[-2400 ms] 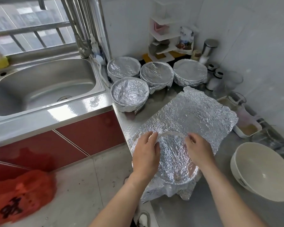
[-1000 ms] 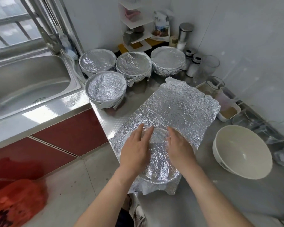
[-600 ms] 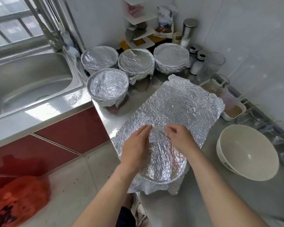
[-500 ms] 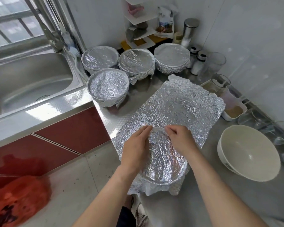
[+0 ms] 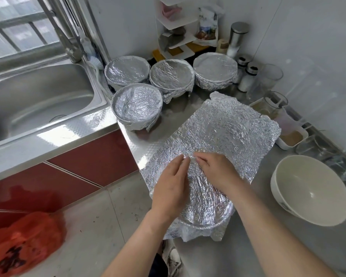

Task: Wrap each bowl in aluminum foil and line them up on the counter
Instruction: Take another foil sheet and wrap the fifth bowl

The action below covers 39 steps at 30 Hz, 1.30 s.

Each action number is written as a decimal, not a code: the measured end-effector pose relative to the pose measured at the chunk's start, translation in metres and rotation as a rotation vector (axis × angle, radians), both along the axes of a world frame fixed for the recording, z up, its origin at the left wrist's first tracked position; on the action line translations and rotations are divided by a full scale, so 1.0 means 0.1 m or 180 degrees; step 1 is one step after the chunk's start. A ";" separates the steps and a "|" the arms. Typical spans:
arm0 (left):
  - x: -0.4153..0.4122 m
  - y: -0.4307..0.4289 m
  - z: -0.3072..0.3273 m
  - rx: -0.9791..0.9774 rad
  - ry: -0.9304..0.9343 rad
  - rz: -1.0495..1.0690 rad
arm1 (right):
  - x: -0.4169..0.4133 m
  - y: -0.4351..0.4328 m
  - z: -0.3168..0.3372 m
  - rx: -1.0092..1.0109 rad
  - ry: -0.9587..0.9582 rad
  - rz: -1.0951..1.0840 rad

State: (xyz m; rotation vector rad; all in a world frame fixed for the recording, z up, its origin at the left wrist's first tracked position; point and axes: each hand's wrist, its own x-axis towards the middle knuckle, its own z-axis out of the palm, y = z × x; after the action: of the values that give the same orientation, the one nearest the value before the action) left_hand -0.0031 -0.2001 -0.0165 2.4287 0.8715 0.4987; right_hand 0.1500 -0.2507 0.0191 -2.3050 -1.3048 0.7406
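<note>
A bowl (image 5: 205,208) lined with crinkled foil sits at the near counter edge. A large foil sheet (image 5: 224,134) runs from its far rim across the counter. My left hand (image 5: 171,188) and my right hand (image 5: 218,170) lie flat on the foil over the bowl's far rim, fingertips almost meeting, pressing it down. Behind stand several foil-covered bowls: one near the sink (image 5: 137,108) and three in a back row (image 5: 127,71), (image 5: 172,76), (image 5: 215,69). A bare white bowl (image 5: 310,189) stands to the right.
A steel sink (image 5: 34,100) with a faucet (image 5: 68,37) is on the left. A corner shelf (image 5: 178,31), shakers (image 5: 246,76), glass jars (image 5: 274,102) and a small tray (image 5: 292,137) crowd the back right. An orange bag (image 5: 22,242) lies on the floor.
Both hands slid from the sides of the bowl's rim toward its far edge and drew together until the fingertips nearly touch. The camera view shifted slightly.
</note>
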 end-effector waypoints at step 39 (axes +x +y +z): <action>-0.01 -0.14 0.06 0.0348 0.0906 -0.0001 | 0.06 -0.28 0.06 0.0022 0.1012 -0.1063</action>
State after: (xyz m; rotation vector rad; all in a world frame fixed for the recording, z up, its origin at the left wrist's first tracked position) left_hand -0.0042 -0.2141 -0.0102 2.6428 0.9812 0.2064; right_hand 0.1560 -0.2786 0.0249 -2.2065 -0.7591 0.9326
